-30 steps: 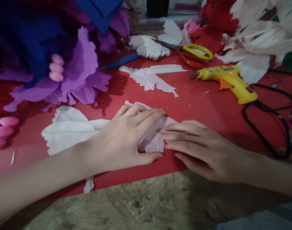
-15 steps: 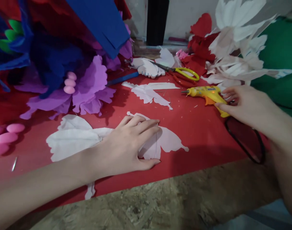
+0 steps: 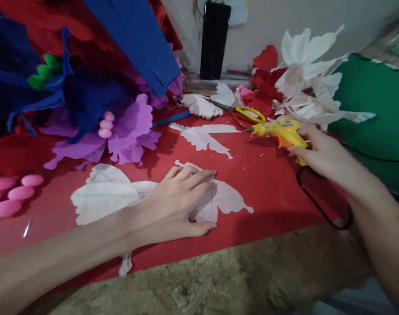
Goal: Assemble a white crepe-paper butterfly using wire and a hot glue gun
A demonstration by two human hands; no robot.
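My left hand (image 3: pixel 175 203) lies flat, fingers stretched, on a white paper petal (image 3: pixel 227 199) that rests on the red sheet (image 3: pixel 271 192). A thin wire runs upright across that petal by my fingertips. More white petal paper (image 3: pixel 102 194) spreads out behind my wrist. My right hand (image 3: pixel 320 153) is wrapped round the handle of a yellow glue gun (image 3: pixel 278 130), whose nozzle points left just above the sheet. Its black cord (image 3: pixel 324 210) loops under my forearm.
Yellow-handled scissors (image 3: pixel 248 113) and red-handled ones lie behind the glue gun. Cut white petals (image 3: pixel 202 138) sit mid-sheet. Purple and blue paper flowers (image 3: pixel 127 129) crowd the left; white and red ones (image 3: pixel 304 87) the back right. Pink ovals (image 3: pixel 12 194) lie far left. A green sheet (image 3: pixel 376 113) covers the right.
My right hand left the petal, went right to the glue gun and closed on its handle; the gun is now lifted. My left hand stayed pressing the petal.
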